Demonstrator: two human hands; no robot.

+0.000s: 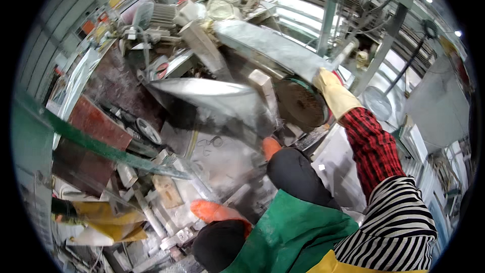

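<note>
My right hand (336,93), in a cream rubber glove with a red-and-black checked sleeve cuff, is at the near right end of a long pale grey stone slab (273,46). Its fingers look closed over the slab's end, though their tips are partly hidden. Just below the slab and left of the glove is a round dark basin (302,102) with brown residue inside. A red rim (337,77) shows behind the glove. My left hand is out of view. A wide, shiny, curved-edged sheet (212,98), smeared by motion, stands in front of me.
My orange boots (214,211) stand on a dusty floor among wood and stone offcuts (166,192). A green metal bar (111,146) crosses at left, near reddish-brown panels (98,124). Metal posts (329,15) rise beyond the slab. A long-handled round pan (378,102) is at right.
</note>
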